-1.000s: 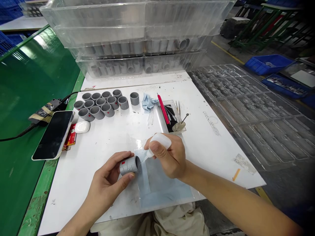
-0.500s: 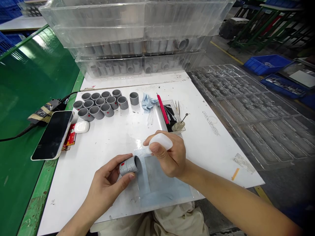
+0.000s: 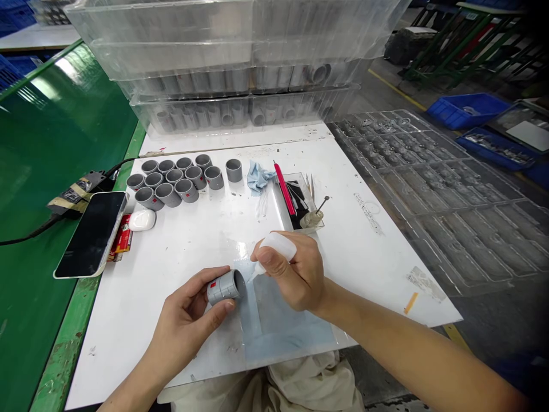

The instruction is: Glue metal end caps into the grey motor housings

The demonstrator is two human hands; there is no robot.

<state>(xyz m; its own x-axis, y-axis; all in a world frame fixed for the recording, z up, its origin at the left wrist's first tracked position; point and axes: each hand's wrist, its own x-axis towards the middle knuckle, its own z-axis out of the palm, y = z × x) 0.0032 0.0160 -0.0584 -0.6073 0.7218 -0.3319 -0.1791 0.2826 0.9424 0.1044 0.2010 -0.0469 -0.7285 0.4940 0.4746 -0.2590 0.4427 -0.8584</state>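
Observation:
Between thumb and fingers, my left hand (image 3: 189, 315) grips a grey cylindrical sleeve (image 3: 223, 288) with a small red mark, lying on its side with its open end facing right. Closed round a white squeeze bottle (image 3: 278, 246) is my right hand (image 3: 300, 272). The bottle is tilted, its thin clear nozzle pointing down and left close to the sleeve's open end; whether the tip touches it I cannot tell. Under the hands lies a light-blue sheet (image 3: 291, 337) on the white table (image 3: 201, 234). Several more grey sleeves (image 3: 167, 195) stand upright at the back left.
Clear trays (image 3: 189, 63) holding grey sleeves are stacked at the back. A crumpled blue cloth (image 3: 258, 177), a red-handled tool (image 3: 285, 189) and a small glass jar (image 3: 311, 220) stand behind my right hand. At left lie a phone (image 3: 91, 234) and a white case (image 3: 142, 220).
My right hand has tipped the squeeze bottle and brought its nozzle down and left toward the sleeve's open end. My left hand has hardly moved.

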